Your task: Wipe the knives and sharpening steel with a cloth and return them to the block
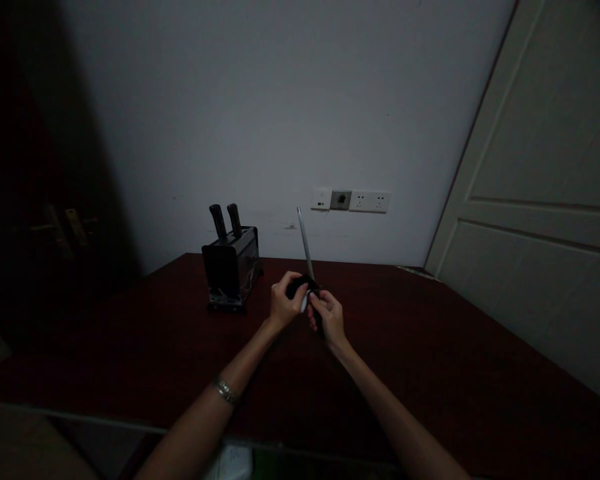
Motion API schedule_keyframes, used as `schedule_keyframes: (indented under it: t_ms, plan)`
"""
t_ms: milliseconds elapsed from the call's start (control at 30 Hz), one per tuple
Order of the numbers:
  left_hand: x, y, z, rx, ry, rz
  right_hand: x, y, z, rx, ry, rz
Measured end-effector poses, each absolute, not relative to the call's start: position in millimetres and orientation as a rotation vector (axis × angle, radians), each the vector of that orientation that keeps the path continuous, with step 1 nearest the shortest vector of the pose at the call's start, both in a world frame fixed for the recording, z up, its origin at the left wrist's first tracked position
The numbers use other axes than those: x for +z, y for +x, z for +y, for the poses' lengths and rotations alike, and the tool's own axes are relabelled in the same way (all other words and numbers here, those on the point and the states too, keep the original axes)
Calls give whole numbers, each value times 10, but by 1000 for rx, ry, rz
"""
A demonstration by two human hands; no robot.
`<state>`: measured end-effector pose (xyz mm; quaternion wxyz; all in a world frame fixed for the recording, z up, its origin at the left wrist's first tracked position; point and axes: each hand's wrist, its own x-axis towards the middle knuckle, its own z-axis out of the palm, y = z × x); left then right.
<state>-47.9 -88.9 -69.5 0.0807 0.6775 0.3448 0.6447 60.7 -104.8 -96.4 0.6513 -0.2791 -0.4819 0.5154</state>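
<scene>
Above the dark red-brown table, my two hands are close together. My right hand (327, 317) is closed around the black handle of a honing steel, and its thin grey rod (305, 243) points up and slightly left. My left hand (286, 300) is closed on a soft-looking black item (296, 285), which lies against the base of the rod. A small white patch (305, 302) shows between the two thumbs. Exactly what the black item is, I cannot make out in the dim light. A silver bracelet (225, 390) circles my left wrist.
To the left on the table (380, 373) stands a black knife block (233, 267) with two dark-handled knives (225, 221) in it. Wall sockets (360, 201) are behind. A pale panelled door (540, 200) borders the right side, and a dark door with a handle (77, 227) is at left.
</scene>
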Motion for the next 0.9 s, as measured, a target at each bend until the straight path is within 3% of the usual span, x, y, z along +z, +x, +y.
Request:
schedule_keyframes:
  t_ms: [233, 567, 900]
  plan:
    - [-716, -498, -874, 1968, 2008, 1044, -939, 587, -1080, 1286, -569, -1036]
    - [-713, -537, -775, 2088, 1993, 1122, -913, 642, -1035, 1191, -602, -1052]
    - [-774, -429, -831, 1887, 2059, 992, -1024, 604, -966, 1105, -700, -1093]
